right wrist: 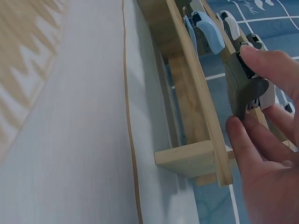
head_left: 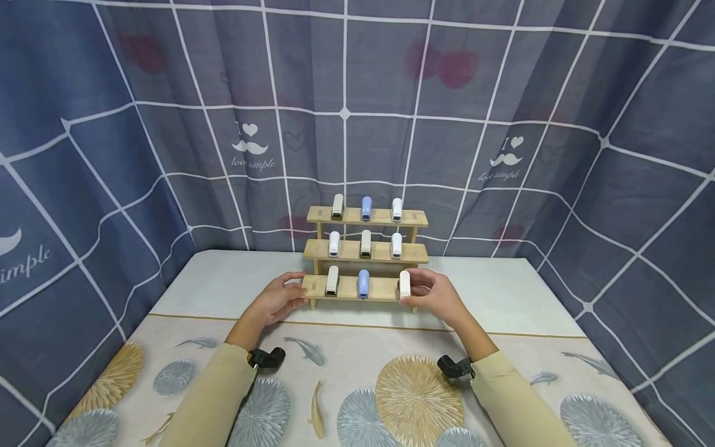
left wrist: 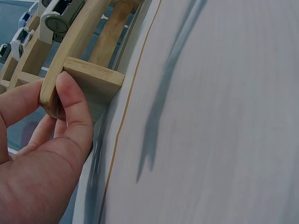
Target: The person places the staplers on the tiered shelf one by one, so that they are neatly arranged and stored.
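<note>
A three-step wooden display rack stands on the table with small staplers on each step. My left hand pinches the left end of the lowest step between thumb and fingers, as the left wrist view shows at the wooden step end. At the right end of that step, my right hand holds a white stapler with a dark grey base. On the same step stand a blue stapler in the middle and an off-white stapler at the left.
The middle step carries a row of staplers, and the top step another, with a blue stapler at its centre. A blue-grey checked curtain hangs behind and at both sides. A patterned cloth covers the near table.
</note>
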The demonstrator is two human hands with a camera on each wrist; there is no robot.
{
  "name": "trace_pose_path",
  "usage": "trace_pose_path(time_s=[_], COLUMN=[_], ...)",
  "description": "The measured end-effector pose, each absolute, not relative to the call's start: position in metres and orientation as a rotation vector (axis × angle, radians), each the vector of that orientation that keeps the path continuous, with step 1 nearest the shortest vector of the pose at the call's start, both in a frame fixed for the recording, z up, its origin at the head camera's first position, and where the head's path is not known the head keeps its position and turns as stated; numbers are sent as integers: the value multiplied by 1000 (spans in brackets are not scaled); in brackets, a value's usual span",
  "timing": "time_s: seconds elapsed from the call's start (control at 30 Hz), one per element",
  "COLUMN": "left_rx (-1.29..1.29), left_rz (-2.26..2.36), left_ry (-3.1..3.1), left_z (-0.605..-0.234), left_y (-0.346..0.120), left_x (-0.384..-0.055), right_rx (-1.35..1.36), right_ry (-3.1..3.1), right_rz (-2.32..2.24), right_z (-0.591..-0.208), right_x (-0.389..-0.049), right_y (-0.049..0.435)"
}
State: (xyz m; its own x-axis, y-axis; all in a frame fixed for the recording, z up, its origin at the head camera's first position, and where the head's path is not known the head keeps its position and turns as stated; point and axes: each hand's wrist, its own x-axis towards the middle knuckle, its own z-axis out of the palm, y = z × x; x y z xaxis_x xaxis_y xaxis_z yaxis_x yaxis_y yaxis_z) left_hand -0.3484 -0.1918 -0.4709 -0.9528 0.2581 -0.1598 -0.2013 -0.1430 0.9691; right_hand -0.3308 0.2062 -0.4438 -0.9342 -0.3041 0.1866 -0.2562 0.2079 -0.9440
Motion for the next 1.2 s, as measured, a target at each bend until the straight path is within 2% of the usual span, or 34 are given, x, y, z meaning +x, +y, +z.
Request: trace_pose_path(time_s=[0.57, 1.2], left_rx=[86, 70], left_rz=[2145, 2137], left_ry=[1849, 1867], left_z=[-470, -470], left_y=[-194, -193], left_x=[-347, -348], right_rx=[-562, -552], right_ry=[2425, 2462], right_rz=[-1820, -1756], right_z=[-444, -440], right_x=[-343, -342], right_y=[194, 191])
